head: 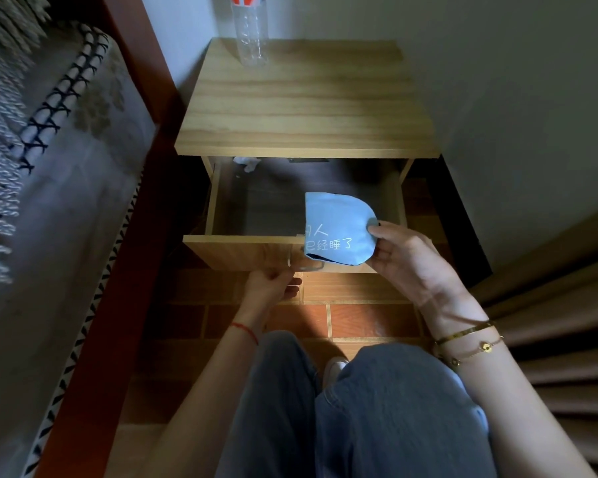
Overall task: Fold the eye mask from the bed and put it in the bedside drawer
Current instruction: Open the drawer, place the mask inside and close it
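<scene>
The light blue eye mask point(337, 227), folded in half with white characters on it, hangs over the front right part of the open bedside drawer point(242, 241). My right hand point(404, 260) pinches its right edge. My left hand point(273, 284) is below the drawer front, its fingers at the metal handle point(299, 263); whether they grip it is unclear. The drawer's dark inside holds a crumpled white scrap point(247, 163) at the back left.
The wooden bedside table point(304, 108) carries a transparent plastic bottle point(251, 32) at its back. The bed with a grey blanket point(32, 174) and red-brown frame lies to the left. Brown curtains point(560, 339) hang at the right. My knees in jeans are below.
</scene>
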A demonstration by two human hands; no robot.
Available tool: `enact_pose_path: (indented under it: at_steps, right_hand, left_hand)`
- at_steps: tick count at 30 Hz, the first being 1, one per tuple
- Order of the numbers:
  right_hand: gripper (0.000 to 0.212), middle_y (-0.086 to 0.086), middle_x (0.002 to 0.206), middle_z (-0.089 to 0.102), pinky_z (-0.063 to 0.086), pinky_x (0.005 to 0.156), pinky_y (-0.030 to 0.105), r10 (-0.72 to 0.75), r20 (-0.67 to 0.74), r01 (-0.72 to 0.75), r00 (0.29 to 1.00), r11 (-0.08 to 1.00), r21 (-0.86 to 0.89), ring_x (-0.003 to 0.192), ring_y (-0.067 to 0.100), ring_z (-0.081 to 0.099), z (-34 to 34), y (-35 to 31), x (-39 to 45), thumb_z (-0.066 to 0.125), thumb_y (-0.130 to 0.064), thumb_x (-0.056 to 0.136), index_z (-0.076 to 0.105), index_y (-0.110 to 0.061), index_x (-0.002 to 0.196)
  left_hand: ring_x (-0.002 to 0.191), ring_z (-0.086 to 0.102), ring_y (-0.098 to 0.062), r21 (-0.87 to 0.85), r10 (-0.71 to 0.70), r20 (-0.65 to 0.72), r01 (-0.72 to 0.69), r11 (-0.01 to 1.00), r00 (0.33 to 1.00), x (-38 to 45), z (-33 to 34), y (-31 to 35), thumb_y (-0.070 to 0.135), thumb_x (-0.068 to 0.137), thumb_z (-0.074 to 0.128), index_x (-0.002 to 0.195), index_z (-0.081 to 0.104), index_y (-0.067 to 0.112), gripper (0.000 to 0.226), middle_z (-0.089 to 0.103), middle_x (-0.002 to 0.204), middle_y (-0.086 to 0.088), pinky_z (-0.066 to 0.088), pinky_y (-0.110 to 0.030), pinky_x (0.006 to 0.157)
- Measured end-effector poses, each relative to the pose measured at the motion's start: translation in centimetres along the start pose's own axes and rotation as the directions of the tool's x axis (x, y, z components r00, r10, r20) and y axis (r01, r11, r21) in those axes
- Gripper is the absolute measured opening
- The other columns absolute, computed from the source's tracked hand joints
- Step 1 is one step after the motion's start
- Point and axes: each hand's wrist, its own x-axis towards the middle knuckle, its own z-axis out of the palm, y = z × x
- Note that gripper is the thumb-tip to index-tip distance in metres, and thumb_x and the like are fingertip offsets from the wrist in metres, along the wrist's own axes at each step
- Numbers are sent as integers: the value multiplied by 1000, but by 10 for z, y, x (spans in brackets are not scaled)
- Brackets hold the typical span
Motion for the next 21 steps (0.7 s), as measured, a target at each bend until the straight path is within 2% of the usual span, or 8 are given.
enact_pose_path:
  at_steps: [3,5,8,12,15,18,21]
  right_hand:
    - [14,10,86,76,58,72,26,0,-1,0,1000,1000,0,84,20,72,2,-1,3,56,-6,87,68,-4,95]
    - [13,10,84,75,58,72,26,-7,6,7,1000,1000,-2,83,20,72,3,0,5,56,-6,87,69,-5,92]
    - [14,10,86,75,58,71,25,-9,16,9,1000,1000,-17,83,20,72,5,1,8,57,-6,86,70,-6,91]
    - [16,10,90,74,58,72,25,-10,30,12,999,998,-57,87,19,71,7,0,14,57,-7,86,70,-6,96]
    - [15,11,94,72,53,88,31,-20,38,24,999,996,-89,91,21,68,11,-2,21,56,-9,87,70,-9,94]
    - [17,14,97,69,54,86,30,-43,51,48,998,994,-102,93,22,67,18,-8,30,55,-8,88,67,-4,100]
    - [18,16,98,68,55,86,31,-63,63,70,996,989,-130,94,23,66,25,-15,43,55,-6,88,66,-1,102]
  left_hand:
    - [78,69,-18,58,-22,55,19,998,998,-13,-14,20,21,95,54,115,62,-1,30,72,95,-13,58,-27,73]
    - [82,71,-19,111,4,125,-18,994,992,-25,-23,34,25,96,53,114,64,1,32,74,94,-10,59,-29,75]
    - [91,73,-20,137,136,198,-165,977,971,-44,-33,57,32,96,52,110,69,10,31,77,96,-5,59,-34,84]
    - [101,71,-19,42,267,239,-284,958,934,-57,-32,82,35,96,51,115,68,20,30,75,106,-3,54,-37,89]
    - [102,71,-21,-24,322,204,-324,946,925,-52,-26,92,26,90,62,115,69,18,27,74,108,-5,58,-35,86]
    - [96,72,-15,-47,362,133,-359,932,923,-37,-25,98,13,82,71,110,70,19,28,77,99,1,58,-24,76]
    - [92,73,-11,-97,385,154,-374,922,910,-21,-27,103,8,80,73,105,68,25,30,78,91,5,57,-19,71]
